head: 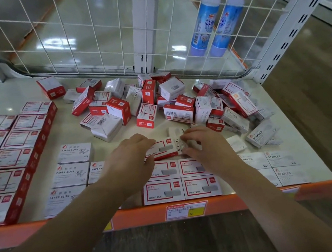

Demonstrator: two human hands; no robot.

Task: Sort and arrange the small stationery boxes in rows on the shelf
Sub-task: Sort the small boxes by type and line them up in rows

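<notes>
Two hands work mid-shelf: left hand (132, 158) grips a red-framed staples box (159, 149), right hand (202, 142) pinches a white box (181, 144).

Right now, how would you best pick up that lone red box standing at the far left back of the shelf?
Judging by its pose, take the red box from above, pinching its two long side faces. It stands apart from the loose pile, tilted, with bare shelf around it.

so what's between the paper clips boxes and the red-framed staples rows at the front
In the head view, the left hand and its forearm cross that gap above the bare shelf; nothing else shows between the paper clips boxes and the staples rows.
</notes>
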